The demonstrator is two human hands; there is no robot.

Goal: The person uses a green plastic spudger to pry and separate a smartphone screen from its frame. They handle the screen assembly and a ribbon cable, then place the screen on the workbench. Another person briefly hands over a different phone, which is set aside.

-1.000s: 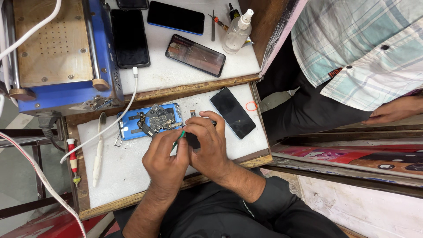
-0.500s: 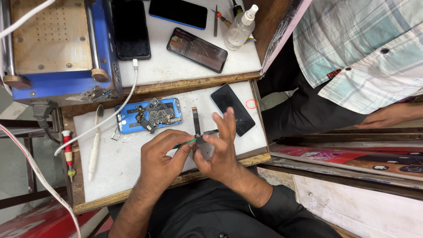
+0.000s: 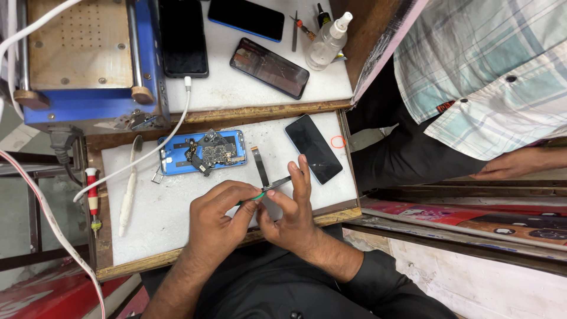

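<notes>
A white bench (image 3: 177,218) fills the lower middle of the view, with a second white shelf (image 3: 236,88) above it. On the shelf's left stands a blue machine (image 3: 88,65) with a tan top plate. Beside it lie three dark phones, one (image 3: 183,38) plugged into a white cable (image 3: 159,147), one (image 3: 245,18) at the top edge, one (image 3: 269,67) with a cracked screen, and a clear spray bottle (image 3: 326,42). At the right sits another person in a checked shirt (image 3: 490,71), one hand (image 3: 508,165) resting on the thigh.

On the bench lie an opened blue phone (image 3: 202,152) showing its circuit board, a black screen (image 3: 313,149) to its right, and a thin flex strip (image 3: 260,166) between them. A red screwdriver (image 3: 93,198) and a white tool (image 3: 127,195) lie at the left.

Near the front edge, the left hand (image 3: 215,227) is closed around green-handled tweezers (image 3: 266,190). The right hand (image 3: 292,212) touches the tweezers' tip with thumb and curled fingers, its forefinger straight; what the tip holds is too small to tell.
</notes>
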